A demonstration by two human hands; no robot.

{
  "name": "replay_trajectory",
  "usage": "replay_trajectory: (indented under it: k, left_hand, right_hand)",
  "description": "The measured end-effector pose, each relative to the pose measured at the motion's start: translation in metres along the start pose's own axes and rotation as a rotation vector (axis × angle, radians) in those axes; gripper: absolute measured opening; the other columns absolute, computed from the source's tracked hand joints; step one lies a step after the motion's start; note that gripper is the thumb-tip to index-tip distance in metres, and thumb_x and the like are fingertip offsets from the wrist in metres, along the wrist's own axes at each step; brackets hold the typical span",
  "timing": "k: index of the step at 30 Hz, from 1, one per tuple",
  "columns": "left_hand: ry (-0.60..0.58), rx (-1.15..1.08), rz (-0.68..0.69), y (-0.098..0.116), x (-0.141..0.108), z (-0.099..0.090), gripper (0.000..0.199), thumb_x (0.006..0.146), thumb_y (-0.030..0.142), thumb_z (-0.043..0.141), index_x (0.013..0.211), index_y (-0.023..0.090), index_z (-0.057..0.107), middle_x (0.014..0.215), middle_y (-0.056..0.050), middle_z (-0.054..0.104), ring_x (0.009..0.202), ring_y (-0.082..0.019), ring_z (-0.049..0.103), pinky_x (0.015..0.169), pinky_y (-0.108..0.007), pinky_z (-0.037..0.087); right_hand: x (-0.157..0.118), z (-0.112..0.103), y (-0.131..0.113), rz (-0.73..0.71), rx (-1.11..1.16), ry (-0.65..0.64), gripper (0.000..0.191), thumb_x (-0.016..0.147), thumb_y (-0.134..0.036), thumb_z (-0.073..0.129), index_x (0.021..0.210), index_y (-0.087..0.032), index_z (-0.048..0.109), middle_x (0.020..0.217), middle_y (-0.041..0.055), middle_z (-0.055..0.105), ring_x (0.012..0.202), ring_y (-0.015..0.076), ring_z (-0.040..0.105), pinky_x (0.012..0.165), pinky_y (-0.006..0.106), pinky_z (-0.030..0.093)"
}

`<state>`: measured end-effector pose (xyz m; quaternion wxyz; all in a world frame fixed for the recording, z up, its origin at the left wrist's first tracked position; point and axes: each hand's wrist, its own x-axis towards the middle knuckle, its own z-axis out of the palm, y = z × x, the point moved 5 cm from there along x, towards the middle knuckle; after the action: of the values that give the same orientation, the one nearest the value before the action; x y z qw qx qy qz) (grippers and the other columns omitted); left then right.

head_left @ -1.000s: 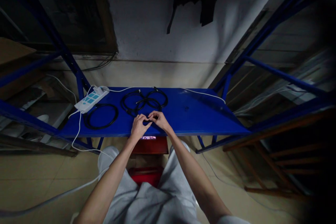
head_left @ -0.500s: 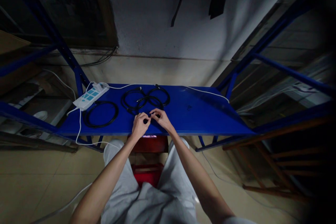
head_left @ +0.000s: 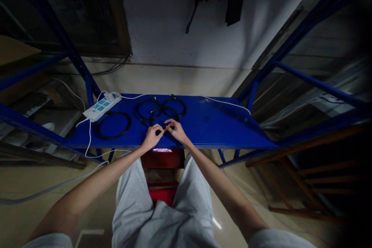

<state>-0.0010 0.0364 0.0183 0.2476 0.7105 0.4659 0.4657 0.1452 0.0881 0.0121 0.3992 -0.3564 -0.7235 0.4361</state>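
Note:
Both hands meet at the front edge of the blue tabletop (head_left: 221,128), with fingertips almost touching. My left hand (head_left: 151,137) is closed in a pinch, thumb against forefinger. Opposite it, my right hand (head_left: 177,131) pinches too. Whatever is between the fingertips is too small and dark to name. Just beyond the fingers lie overlapping loops of black cable (head_left: 185,111), with plug ends showing at the far side; the nearest loop runs behind the hands, and I cannot tell whether they touch it. A separate black cable coil (head_left: 129,122) lies to the left.
A white power strip (head_left: 102,107) with blue sockets sits at the left end, its white cords trailing along the back and off the front. Blue frame posts (head_left: 252,95) rise at both sides. Below the front edge are a lit screen (head_left: 162,150) and a red stool (head_left: 163,193).
The left elbow has swung outward to the left, and both hands have shifted slightly left, still pinching close together. The camera view has shifted a little. The cable coils lie as before.

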Motion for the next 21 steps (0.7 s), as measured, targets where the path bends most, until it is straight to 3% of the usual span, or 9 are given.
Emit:
replay_trajectory:
  k: [5, 7, 9, 11, 14, 15, 17, 19, 21]
  left_hand:
    - [0.003, -0.011, -0.022, -0.002, 0.002, -0.002, 0.016, 0.089, 0.023, 0.060, 0.074, 0.019, 0.066, 0.083, -0.003, 0.067, 0.081, -0.017, 0.064, 0.080, -0.030, 0.050]
    - [0.018, -0.010, -0.022, -0.003, 0.001, -0.002, 0.016, 0.088, 0.023, 0.060, 0.073, 0.019, 0.066, 0.082, -0.004, 0.067, 0.081, -0.017, 0.065, 0.080, -0.030, 0.050]
    - [0.035, -0.009, -0.026, -0.004, 0.001, -0.002, 0.017, 0.088, 0.022, 0.060, 0.072, 0.019, 0.066, 0.082, -0.004, 0.068, 0.080, -0.017, 0.065, 0.081, -0.031, 0.050]
    - [0.055, -0.001, -0.038, -0.006, 0.000, -0.001, 0.016, 0.087, 0.022, 0.061, 0.072, 0.019, 0.067, 0.081, -0.004, 0.068, 0.080, -0.017, 0.065, 0.081, -0.031, 0.051]
    - [0.086, 0.016, -0.050, -0.008, -0.002, 0.001, 0.015, 0.086, 0.022, 0.062, 0.072, 0.020, 0.068, 0.081, -0.003, 0.069, 0.079, -0.017, 0.066, 0.080, -0.031, 0.051]
    - [0.095, 0.021, -0.052, -0.009, -0.002, 0.002, 0.015, 0.085, 0.022, 0.062, 0.072, 0.020, 0.069, 0.081, -0.003, 0.069, 0.079, -0.017, 0.066, 0.080, -0.031, 0.051]
    - [0.115, 0.030, -0.062, -0.009, -0.003, 0.004, 0.014, 0.085, 0.022, 0.062, 0.073, 0.021, 0.070, 0.081, -0.003, 0.070, 0.080, -0.018, 0.066, 0.079, -0.031, 0.051]
    - [0.133, 0.036, -0.071, -0.008, -0.005, 0.004, 0.014, 0.085, 0.021, 0.062, 0.074, 0.021, 0.071, 0.083, -0.003, 0.070, 0.081, -0.018, 0.066, 0.079, -0.031, 0.051]
    - [0.143, 0.037, -0.073, -0.006, -0.006, 0.003, 0.014, 0.085, 0.021, 0.062, 0.076, 0.021, 0.072, 0.084, -0.003, 0.070, 0.082, -0.018, 0.067, 0.079, -0.032, 0.051]
  right_hand:
    - [0.002, 0.001, -0.005, -0.001, -0.020, -0.009, 0.035, 0.076, -0.014, 0.052, 0.109, -0.019, 0.060, 0.075, 0.0002, 0.068, 0.074, 0.0187, 0.064, 0.074, 0.030, 0.047]
    - [0.001, -0.006, -0.014, -0.025, -0.061, 0.076, 0.031, 0.077, -0.015, 0.052, 0.107, -0.019, 0.061, 0.084, 0.0037, 0.068, 0.083, 0.0209, 0.062, 0.082, 0.034, 0.046]
    - [-0.010, -0.015, -0.023, -0.019, -0.070, 0.270, 0.030, 0.081, -0.015, 0.048, 0.108, -0.020, 0.060, 0.097, 0.0084, 0.066, 0.096, 0.0236, 0.058, 0.092, 0.038, 0.044]
    - [-0.039, -0.013, -0.026, 0.035, -0.028, 0.530, 0.035, 0.085, -0.014, 0.039, 0.115, -0.019, 0.056, 0.106, 0.0119, 0.060, 0.106, 0.0254, 0.053, 0.098, 0.040, 0.040]
    - [-0.108, 0.029, -0.018, 0.065, -0.004, 0.857, 0.036, 0.087, -0.015, 0.034, 0.121, -0.022, 0.047, 0.109, 0.0128, 0.053, 0.111, 0.0261, 0.049, 0.098, 0.042, 0.040]
    - [-0.128, 0.054, -0.010, 0.064, 0.011, 0.852, 0.036, 0.088, -0.016, 0.035, 0.121, -0.023, 0.046, 0.108, 0.0118, 0.053, 0.108, 0.0262, 0.050, 0.096, 0.043, 0.042]
    - [-0.155, 0.111, 0.005, 0.049, 0.035, 0.690, 0.042, 0.085, -0.017, 0.041, 0.125, -0.028, 0.045, 0.108, 0.0108, 0.054, 0.108, 0.0282, 0.052, 0.095, 0.047, 0.043]
    - [-0.163, 0.165, 0.011, 0.026, -0.007, 0.448, 0.064, 0.077, -0.017, 0.052, 0.138, -0.030, 0.037, 0.126, 0.0134, 0.052, 0.119, 0.0331, 0.049, 0.100, 0.055, 0.040]
    - [-0.156, 0.212, 0.003, -0.027, -0.060, 0.094, 0.079, 0.076, -0.017, 0.055, 0.147, -0.032, 0.026, 0.139, 0.0137, 0.048, 0.129, 0.0360, 0.045, 0.104, 0.058, 0.038]
